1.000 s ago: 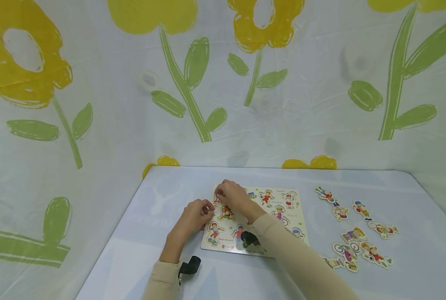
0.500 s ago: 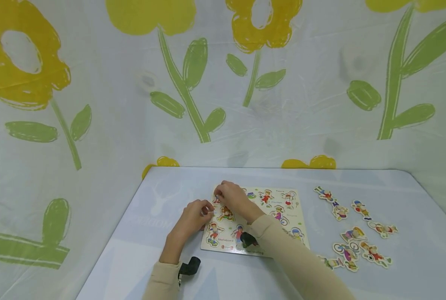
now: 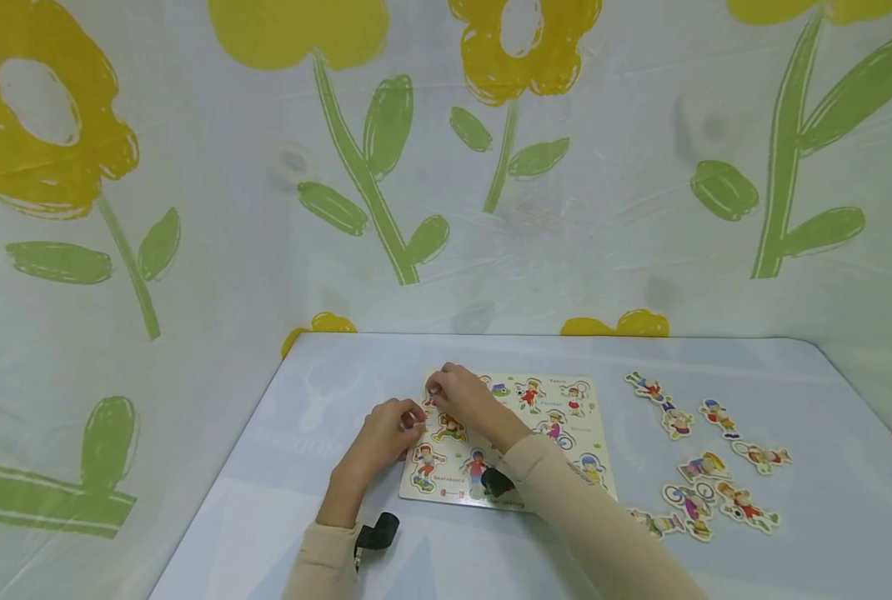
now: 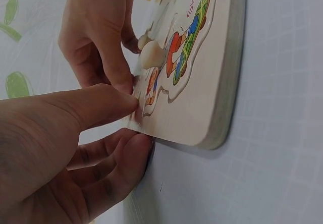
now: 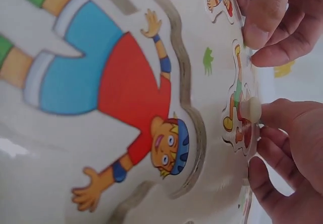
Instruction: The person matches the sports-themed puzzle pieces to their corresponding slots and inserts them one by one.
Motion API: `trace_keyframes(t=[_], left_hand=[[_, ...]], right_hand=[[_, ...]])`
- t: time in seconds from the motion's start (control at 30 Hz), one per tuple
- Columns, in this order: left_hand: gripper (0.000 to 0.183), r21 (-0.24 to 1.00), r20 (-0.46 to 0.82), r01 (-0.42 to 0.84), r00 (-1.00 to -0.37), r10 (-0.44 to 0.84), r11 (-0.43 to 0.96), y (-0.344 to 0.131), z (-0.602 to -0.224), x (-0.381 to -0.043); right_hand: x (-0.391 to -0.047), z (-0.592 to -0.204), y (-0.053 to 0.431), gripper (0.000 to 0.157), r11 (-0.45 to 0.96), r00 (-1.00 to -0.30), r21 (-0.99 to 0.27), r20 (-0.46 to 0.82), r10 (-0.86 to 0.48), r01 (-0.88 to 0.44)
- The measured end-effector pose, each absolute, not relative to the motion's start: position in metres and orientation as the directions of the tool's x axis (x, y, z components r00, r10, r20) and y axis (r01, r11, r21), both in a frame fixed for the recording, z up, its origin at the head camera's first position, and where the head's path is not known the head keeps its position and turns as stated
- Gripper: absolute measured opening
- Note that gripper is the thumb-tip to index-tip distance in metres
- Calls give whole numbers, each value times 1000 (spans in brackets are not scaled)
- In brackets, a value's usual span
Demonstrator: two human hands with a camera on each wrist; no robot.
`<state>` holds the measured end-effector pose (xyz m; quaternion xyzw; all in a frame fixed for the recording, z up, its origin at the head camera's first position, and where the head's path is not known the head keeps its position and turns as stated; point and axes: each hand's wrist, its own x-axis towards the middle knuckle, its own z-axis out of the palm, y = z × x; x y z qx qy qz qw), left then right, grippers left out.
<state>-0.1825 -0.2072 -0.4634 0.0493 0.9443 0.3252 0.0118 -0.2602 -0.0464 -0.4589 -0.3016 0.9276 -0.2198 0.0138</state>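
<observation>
A wooden puzzle board (image 3: 517, 450) with pictures of children at sports lies on the table. My left hand (image 3: 386, 432) holds its left edge; in the left wrist view its thumb (image 4: 108, 103) is on the top face and its other fingers are curled at the edge. At the far left corner my right hand (image 3: 464, 396) holds a small puzzle piece (image 3: 430, 400), mostly hidden by the fingers. Just nearer, a running-child piece (image 3: 449, 428) with a pale knob (image 5: 251, 110) sits in the board. A skateboarder piece (image 3: 425, 467) with a knob (image 4: 152, 55) sits at the near left corner.
Several loose puzzle pieces, among them a footballer (image 3: 748, 507) and a cyclist (image 3: 692, 507), lie right of the board on the pale table (image 3: 326, 400). A flower-printed curtain (image 3: 626, 242) stands behind and at the left. Black wrist mounts (image 3: 378, 531) jut from the sleeves.
The whole head view has shifted slightly. Both hands keep nearly the same places at the board, and the loose pieces lie as before.
</observation>
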Motion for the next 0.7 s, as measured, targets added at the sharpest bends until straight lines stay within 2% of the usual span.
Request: trace_keyframes(t=[0.2,0.4,0.7], left_hand=[[11,608,5,75,-996,91,790,-207,-463,-183],[10,611,11,79,-996,91,788,-208,-462,-181],[8,613,5,79,-995,96,786,-207,-460,-181]], right_hand=[[-258,-459,-41,26,731,-820,-426,51,-569,-533],[-257,-457,-34,30,721,-793,-367,87,-603,-588],[-250,-453,-17,27,714,-793,-384,87,-603,-586]])
